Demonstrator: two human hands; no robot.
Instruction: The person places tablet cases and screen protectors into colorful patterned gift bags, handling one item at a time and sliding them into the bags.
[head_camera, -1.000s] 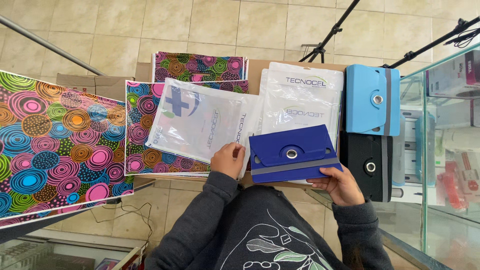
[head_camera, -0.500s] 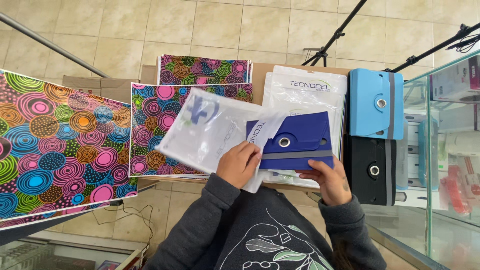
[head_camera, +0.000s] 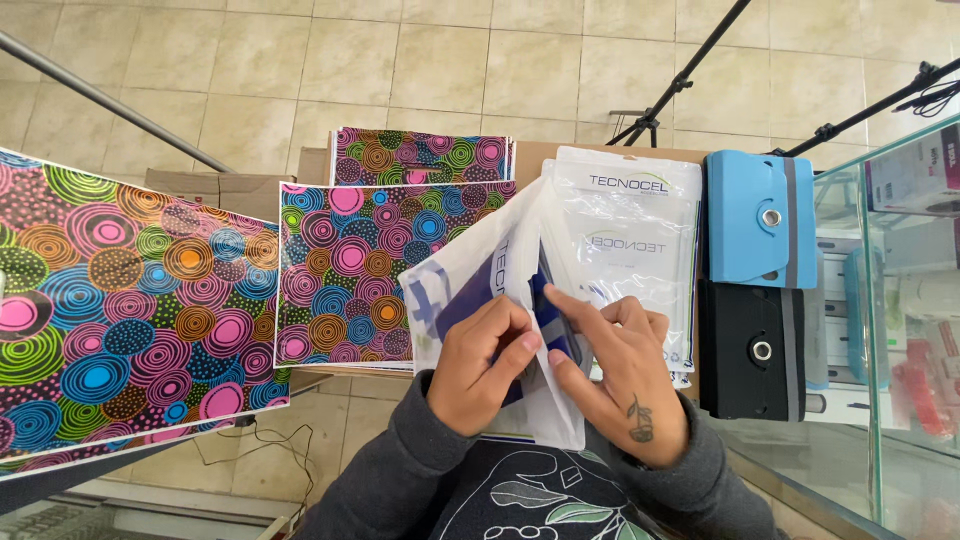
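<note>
Centre frame: left hand (head_camera: 478, 365) and right hand (head_camera: 615, 375) pinching plastic sleeve (head_camera: 470, 275) around blue case (head_camera: 545, 300); patterned sheets (head_camera: 370, 265) left.

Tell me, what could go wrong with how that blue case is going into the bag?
The thin plastic bag might tear or crease, since both the left hand and right hand pinch its open edge around the dark blue case. The loose stack of bags beneath could also slide.
</note>
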